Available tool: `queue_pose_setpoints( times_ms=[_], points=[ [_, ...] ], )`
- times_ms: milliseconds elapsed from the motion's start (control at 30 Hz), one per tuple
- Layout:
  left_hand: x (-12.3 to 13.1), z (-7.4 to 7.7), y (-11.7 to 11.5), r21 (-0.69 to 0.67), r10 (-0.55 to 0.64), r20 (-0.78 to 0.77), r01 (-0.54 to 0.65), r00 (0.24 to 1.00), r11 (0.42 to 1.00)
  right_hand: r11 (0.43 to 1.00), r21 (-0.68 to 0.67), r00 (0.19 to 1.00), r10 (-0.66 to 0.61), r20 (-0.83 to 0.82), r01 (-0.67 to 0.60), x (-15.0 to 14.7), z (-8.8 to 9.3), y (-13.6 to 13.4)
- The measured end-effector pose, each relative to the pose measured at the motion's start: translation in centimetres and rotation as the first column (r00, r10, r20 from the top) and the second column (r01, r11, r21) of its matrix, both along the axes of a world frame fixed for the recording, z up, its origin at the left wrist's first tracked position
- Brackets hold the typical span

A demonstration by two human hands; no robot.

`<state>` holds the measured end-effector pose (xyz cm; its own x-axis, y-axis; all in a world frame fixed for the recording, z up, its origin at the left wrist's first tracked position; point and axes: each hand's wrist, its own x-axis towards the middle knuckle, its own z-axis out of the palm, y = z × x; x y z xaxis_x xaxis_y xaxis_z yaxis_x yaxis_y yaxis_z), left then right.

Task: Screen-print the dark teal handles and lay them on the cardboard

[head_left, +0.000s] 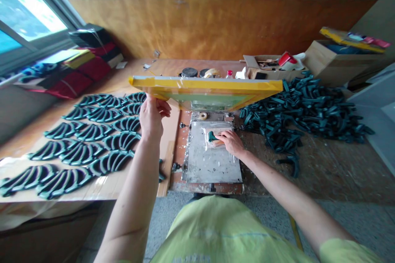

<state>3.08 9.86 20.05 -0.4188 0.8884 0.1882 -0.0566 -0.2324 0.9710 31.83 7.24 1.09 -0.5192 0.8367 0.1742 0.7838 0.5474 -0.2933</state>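
Head view: taped frame [206, 86] tilted up in the left grip [151, 117], right grip [231, 142] down on the plate [212, 160]

We see the frame, bound in yellow tape with green mesh showing beneath it, tilted up over the plate. Its near edge sits in the left grip, with the fingers curled round and pressed together on it. That hold looks right to us: a closed hand at the edge, away from the middle of the mesh, keeps the frame steady and leaves the plate open beneath it.

The right grip lies low on the plate, its fingers stretched over a plastic-wrapped piece [217, 139] with a teal end [211, 136]. We cannot tell whether those fingers pinch the piece or only press on it. The piece lies on the far half of the plate, near a tape roll [203, 116]. We would keep that hand light and level, so the wrapping does not drag across the smeared metal.

On the left of the worktop [168, 131], striped teal pieces [92, 141] lie in neat rows; we would keep the left forearm clear of them. A loose heap of dark pieces [298, 111] spreads to the right of the plate. Beyond the frame stand round tins [189, 72] and a small bottle [228, 74], with a cardboard box [339, 61] at the far right.
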Motion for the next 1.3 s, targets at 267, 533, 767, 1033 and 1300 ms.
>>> queue_pose_setpoints(
  times_ms=[267, 533, 767, 1033, 1300],
  points=[
    [-0.1, 0.0, -0.2, 0.02, -0.053, 0.028, 0.053, 0.998, 0.998, 1.0, 0.023, 1.0, -0.004, 0.025, 0.003, 0.1, -0.2, 0.0],
    [0.0, 0.0, -0.2, 0.003, -0.051, 0.0, 0.051, 0.999, 0.999, 0.969, 0.128, 0.972, -0.196, -0.133, 0.213, -2.5, 4.4, 1.3],
    [-0.1, -0.2, 0.0, 0.043, -0.056, 0.006, 0.056, 0.998, 0.998, 0.883, 0.244, 0.892, -0.317, -0.321, 0.402, -5.1, 9.8, 3.6],
    [-0.1, -0.3, 0.1, 0.051, -0.052, 0.0, 0.052, 0.999, 0.997, 0.852, 0.235, 0.864, -0.386, -0.325, 0.468, -5.9, 10.8, 4.0],
    [0.0, -0.2, 0.0, 0.029, -0.034, -0.031, 0.034, 0.999, 0.999, 0.833, 0.227, 0.849, -0.432, -0.306, 0.505, -6.3, 11.1, 4.1]
  ],
)
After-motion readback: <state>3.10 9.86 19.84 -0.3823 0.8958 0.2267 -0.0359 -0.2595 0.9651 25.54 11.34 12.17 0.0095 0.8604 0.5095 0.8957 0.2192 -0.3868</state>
